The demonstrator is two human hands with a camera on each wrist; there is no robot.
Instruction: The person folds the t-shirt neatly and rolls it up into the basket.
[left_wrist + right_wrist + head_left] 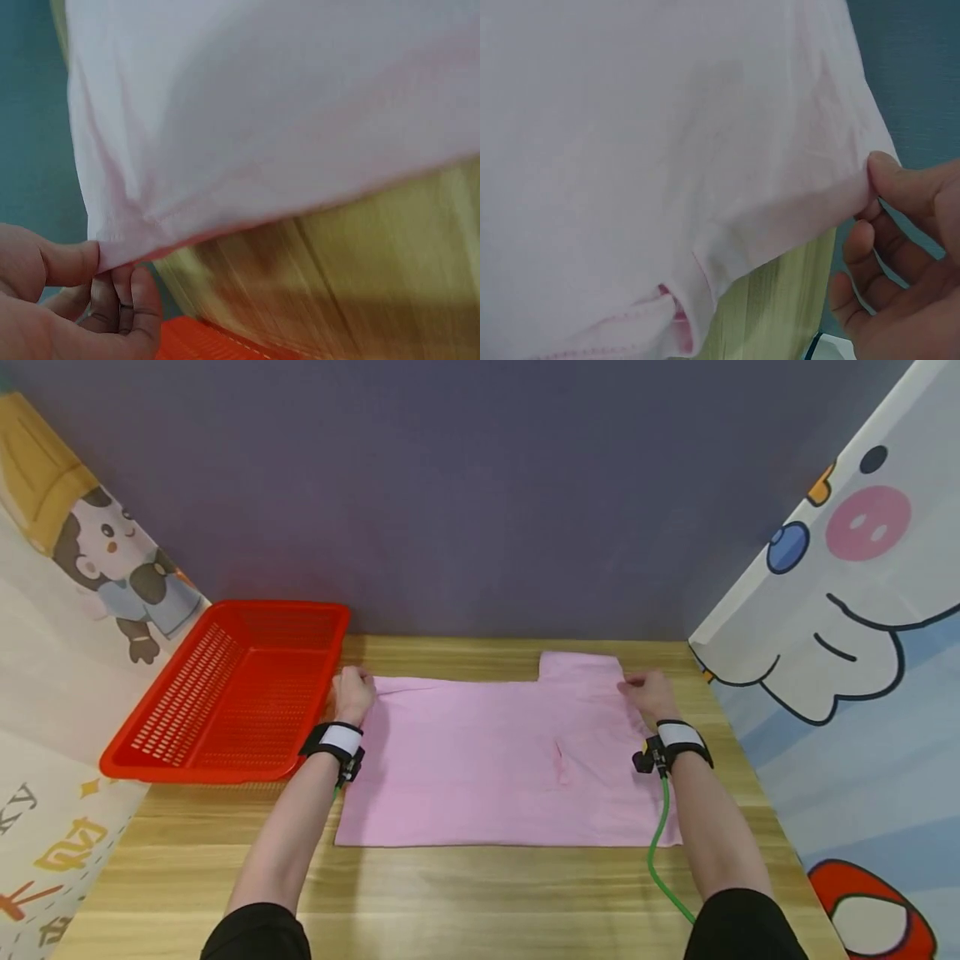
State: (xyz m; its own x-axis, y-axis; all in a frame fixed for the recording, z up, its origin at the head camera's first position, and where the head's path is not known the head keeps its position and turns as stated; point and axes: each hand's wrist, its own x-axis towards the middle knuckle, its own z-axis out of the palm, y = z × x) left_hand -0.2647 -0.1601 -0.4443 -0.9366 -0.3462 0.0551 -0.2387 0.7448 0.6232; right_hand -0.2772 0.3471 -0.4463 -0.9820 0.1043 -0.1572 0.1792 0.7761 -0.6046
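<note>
A pink T-shirt (480, 760) lies spread on the wooden table, with a short sleeve (577, 666) jutting out at the far right. At its far left corner my left hand (352, 695) pinches the cloth. The left wrist view shows the thumb and fingers of the left hand (82, 300) closed on that corner (124, 244), with creases running from it. Over on the right, my right hand (651, 693) is beside the sleeve. In the right wrist view, the thumb and forefinger of the right hand (907, 240) pinch the edge of the cloth (840, 199).
A red plastic basket (217, 775) stands at the left, close to my left forearm. The wooden table (480, 902) meets a dark grey panel (480, 502) at the back. Printed panels flank both sides. A green cable (654, 860) runs from the right wrist camera.
</note>
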